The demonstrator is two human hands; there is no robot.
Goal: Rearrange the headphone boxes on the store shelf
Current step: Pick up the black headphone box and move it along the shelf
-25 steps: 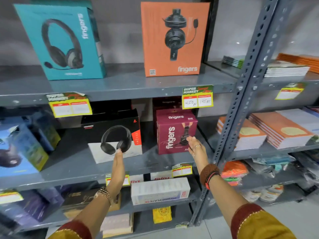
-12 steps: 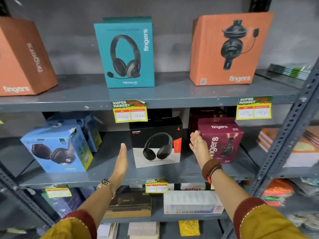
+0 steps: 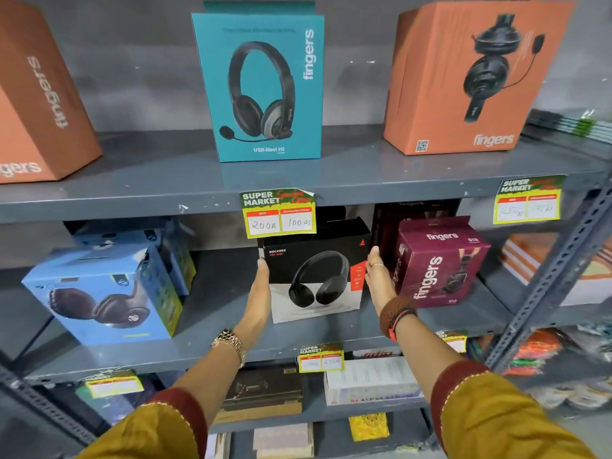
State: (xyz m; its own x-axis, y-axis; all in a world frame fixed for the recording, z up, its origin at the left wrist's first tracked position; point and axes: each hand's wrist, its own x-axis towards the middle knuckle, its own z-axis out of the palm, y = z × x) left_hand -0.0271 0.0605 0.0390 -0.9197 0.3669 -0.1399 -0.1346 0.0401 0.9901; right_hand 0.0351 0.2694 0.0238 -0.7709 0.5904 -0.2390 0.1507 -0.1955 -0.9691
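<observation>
A black and white headphone box (image 3: 314, 276) stands on the middle shelf (image 3: 212, 326). My left hand (image 3: 260, 294) lies flat against its left side and my right hand (image 3: 377, 279) presses flat against its right side, so both hands clamp it. A maroon box (image 3: 437, 263) stands just right of my right hand. A blue box (image 3: 99, 293) sits at the left of the same shelf. On the top shelf (image 3: 347, 177) stand a teal box (image 3: 261, 84), an orange box (image 3: 463, 77) at right and another orange box (image 3: 36, 94) at far left.
Price tags (image 3: 278, 212) hang from the shelf edges. Darker boxes stand behind the front row. The lower shelf holds a white carton (image 3: 371, 380) and a brown box (image 3: 261, 392). A perforated steel upright (image 3: 556, 273) stands at right, with stacked notebooks (image 3: 543, 260) beyond.
The view shifted left and closer. Both hands moved from apart to press against the two sides of the black and white box.
</observation>
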